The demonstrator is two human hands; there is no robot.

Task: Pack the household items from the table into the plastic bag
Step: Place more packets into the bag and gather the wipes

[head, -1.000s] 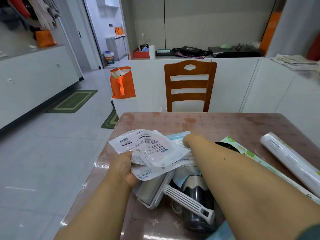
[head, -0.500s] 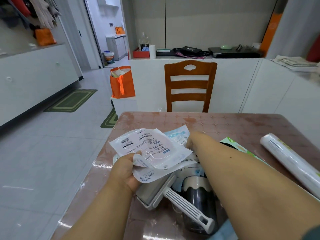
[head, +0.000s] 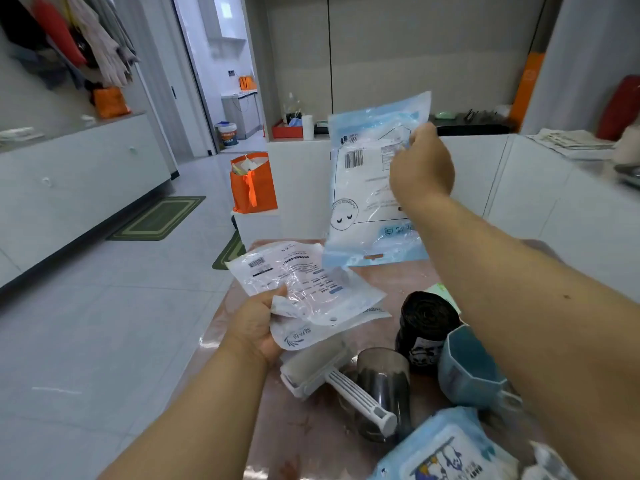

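1. The light blue plastic packet (head: 372,188) hangs in the air above the far part of the table (head: 311,441), pinched near its upper right edge by the right hand (head: 420,168). It is flat and glossy, with a barcode, printed text and a round face drawing on a white panel; it hangs slightly tilted.
2. Below and left of that grip, the left hand (head: 256,323) clasps two clear white packets (head: 304,292), thumb on top, one overlapping the other, both crinkled and printed with barcodes and blue labels.
3. Just beneath the left hand's grip lies a white lint roller (head: 332,375), its handle pointing toward the person.
4. Beside the handle stands a dark translucent cup (head: 382,386), then a black roll of bags (head: 427,327) and a teal cup (head: 467,368).
5. Nearest the person lies a blue wet-wipe pack (head: 446,448).
6. The right forearm crosses over the table's right side, hiding what lies there.
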